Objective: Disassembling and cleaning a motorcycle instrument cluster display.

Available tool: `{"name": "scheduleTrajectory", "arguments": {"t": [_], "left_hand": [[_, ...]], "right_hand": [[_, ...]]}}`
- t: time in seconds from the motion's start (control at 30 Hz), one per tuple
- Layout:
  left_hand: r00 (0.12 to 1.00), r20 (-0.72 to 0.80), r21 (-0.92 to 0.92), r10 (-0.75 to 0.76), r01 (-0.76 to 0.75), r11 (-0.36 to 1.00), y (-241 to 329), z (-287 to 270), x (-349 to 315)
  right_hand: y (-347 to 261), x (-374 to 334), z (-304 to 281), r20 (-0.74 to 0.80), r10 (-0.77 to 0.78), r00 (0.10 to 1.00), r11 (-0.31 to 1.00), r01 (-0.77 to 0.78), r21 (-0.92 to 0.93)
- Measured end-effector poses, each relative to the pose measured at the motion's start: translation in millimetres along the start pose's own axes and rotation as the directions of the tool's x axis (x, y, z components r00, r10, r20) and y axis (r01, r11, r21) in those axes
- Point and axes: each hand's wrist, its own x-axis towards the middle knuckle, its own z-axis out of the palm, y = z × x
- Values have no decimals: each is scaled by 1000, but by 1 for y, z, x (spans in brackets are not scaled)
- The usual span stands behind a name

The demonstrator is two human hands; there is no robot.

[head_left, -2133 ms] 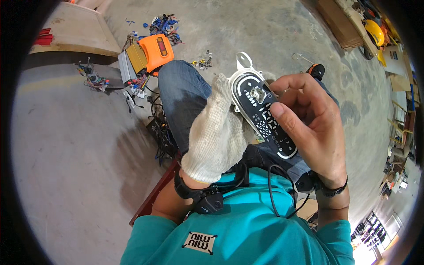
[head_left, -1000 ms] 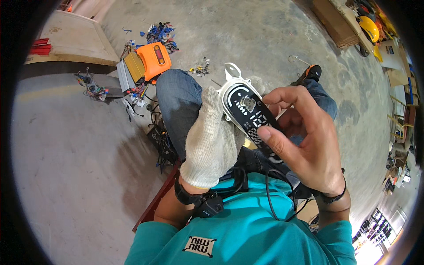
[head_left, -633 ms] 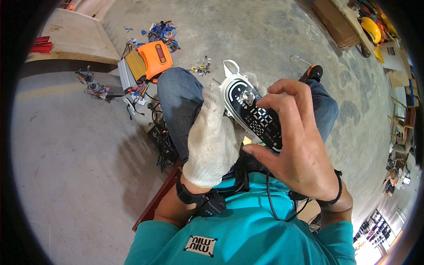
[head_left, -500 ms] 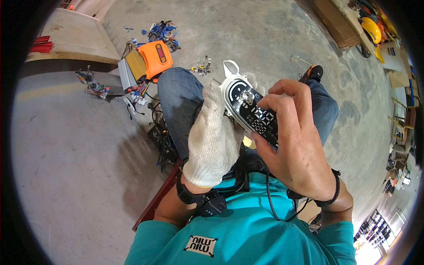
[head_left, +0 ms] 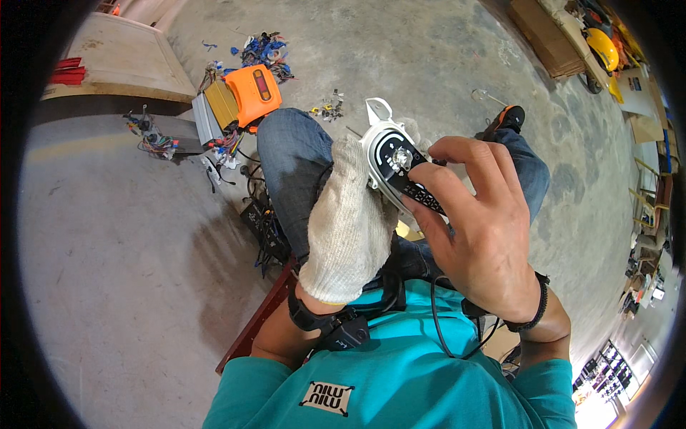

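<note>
A display unit with a white housing (head_left: 379,161) is tilted in front of my body, over the gap between my knees. Its black face (head_left: 386,151) bears digit-shaped segments and a small silvery patch near the far end. My left hand (head_left: 349,214), in a knitted white glove, is closed round the left side and underside of the housing. Bare, my right hand (head_left: 475,214) bends over the face. The index fingertip presses beside the silvery patch and the thumb lies along the near-left edge. That hand hides the unit's lower part.
On the floor ahead-left lie an orange-cased device (head_left: 253,94), a heap of blue connectors (head_left: 266,53) and tangled wires (head_left: 151,137). Small metal bits (head_left: 329,107) sit beyond my left knee. Black cables (head_left: 266,232) lie by my left leg. Flattened cardboard (head_left: 547,39) stands far right.
My right hand has slid up and left along the black face, toward the silvery patch, and covers more of the digits. The gloved left hand and the unit have shifted slightly right.
</note>
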Motion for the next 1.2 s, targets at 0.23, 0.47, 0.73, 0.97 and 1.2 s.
{"name": "scheduleTrajectory", "arguments": {"t": [0.23, 0.47, 0.73, 0.97, 1.2], "left_hand": [[999, 36, -5, -26, 26, 1000, 0, 2, -1], [1000, 0, -31, -32, 32, 999, 0, 0, -2], [998, -14, -10, -61, 61, 998, 0, -1, -5], [998, -20, -53, -62, 61, 997, -2, -3, -5], [999, -40, 63, -33, 36, 997, -1, 4, -8]], "right_hand": [[9, -3, 7, -99, -119, 988, 991, 111, -80], [10, 0, 8, -78, -148, 986, 988, 144, -59], [11, 7, 1, -81, -243, 967, 969, 238, -66], [12, 9, 2, -71, -253, 965, 966, 247, -82], [14, 10, 1, -22, -237, 971, 966, 233, -112]]}}
